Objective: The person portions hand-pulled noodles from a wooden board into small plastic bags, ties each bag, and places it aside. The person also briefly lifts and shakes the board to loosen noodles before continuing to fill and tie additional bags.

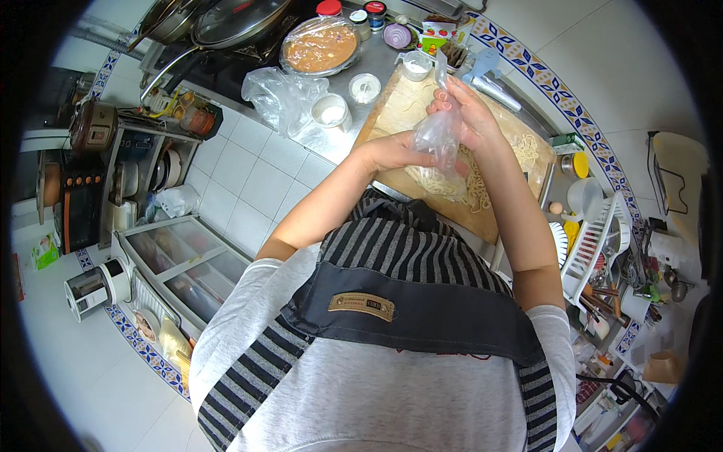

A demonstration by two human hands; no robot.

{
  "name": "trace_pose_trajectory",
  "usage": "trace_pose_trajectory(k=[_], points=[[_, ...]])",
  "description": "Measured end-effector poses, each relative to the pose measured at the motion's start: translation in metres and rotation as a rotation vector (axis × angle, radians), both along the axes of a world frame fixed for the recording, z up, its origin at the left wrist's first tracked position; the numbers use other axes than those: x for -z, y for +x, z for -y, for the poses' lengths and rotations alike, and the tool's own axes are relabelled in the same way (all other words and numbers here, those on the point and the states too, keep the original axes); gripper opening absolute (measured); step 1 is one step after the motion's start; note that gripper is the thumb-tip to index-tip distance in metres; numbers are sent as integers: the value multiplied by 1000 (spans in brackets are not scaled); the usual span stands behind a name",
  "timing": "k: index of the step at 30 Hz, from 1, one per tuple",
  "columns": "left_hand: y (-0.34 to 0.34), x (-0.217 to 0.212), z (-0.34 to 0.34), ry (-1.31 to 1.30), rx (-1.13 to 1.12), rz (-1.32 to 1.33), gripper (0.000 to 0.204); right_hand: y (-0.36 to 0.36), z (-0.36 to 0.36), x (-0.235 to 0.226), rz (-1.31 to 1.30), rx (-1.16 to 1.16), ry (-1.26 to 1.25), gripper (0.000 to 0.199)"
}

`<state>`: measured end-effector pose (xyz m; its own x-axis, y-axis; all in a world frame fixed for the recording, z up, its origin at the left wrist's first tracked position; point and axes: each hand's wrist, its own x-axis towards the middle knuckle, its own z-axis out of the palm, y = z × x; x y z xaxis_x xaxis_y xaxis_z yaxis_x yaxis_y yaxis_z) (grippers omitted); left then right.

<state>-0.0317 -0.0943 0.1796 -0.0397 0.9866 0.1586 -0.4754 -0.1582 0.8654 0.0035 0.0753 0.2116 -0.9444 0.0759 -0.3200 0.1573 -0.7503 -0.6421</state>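
Note:
A clear plastic bag [438,135] is between my two hands, over a wooden board [476,220]. Its lower part bulges, and pale noodles [435,183] show at its bottom. My right hand [468,114] has its fingers closed round the gathered upper part of the bag. Lower down, my left hand [399,152] grips the bag's side between thumb and fingers. Loose floury noodles [523,155] lie on the board to the right. A flat sheet of dough [397,113] covers its far left part, with a small bowl of white powder [416,66] at the far edge.
Left of the board stand an open tub of white powder [331,113], its lid [365,88], a crumpled plastic bag [273,96] and a film-covered bowl of orange-brown food [322,47]. A lidded pan [237,21] sits on the stove. A dish rack [595,241] stands at the right.

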Motion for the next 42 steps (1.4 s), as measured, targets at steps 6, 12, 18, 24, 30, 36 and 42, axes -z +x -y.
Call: trace_pose_trajectory(k=[6, 12, 18, 24, 30, 36, 42], points=[[4, 2, -16, -108, 154, 53, 35, 25, -36, -4, 20, -70, 541, 6], [4, 2, -21, -315, 69, 157, 30, 49, -49, -66, -689, 205, 1981, 34], [-7, -7, -23, -283, 316, 975, 38, 59, -31, -56, -689, -442, 1916, 35], [-7, -11, -13, -289, -6, 1083, 42, 47, -36, 10, 0, -90, 1372, 39], [-7, 11, -6, -257, -226, 764, 49, 57, 10, 52, -1, -187, 828, 36], [-5, 29, 31, -353, -469, 473, 50, 49, 43, 94, 98, 19, 692, 27], [-8, 88, 52, -656, -490, 182, 56, 35, 45, 127, 445, -128, 335, 32]])
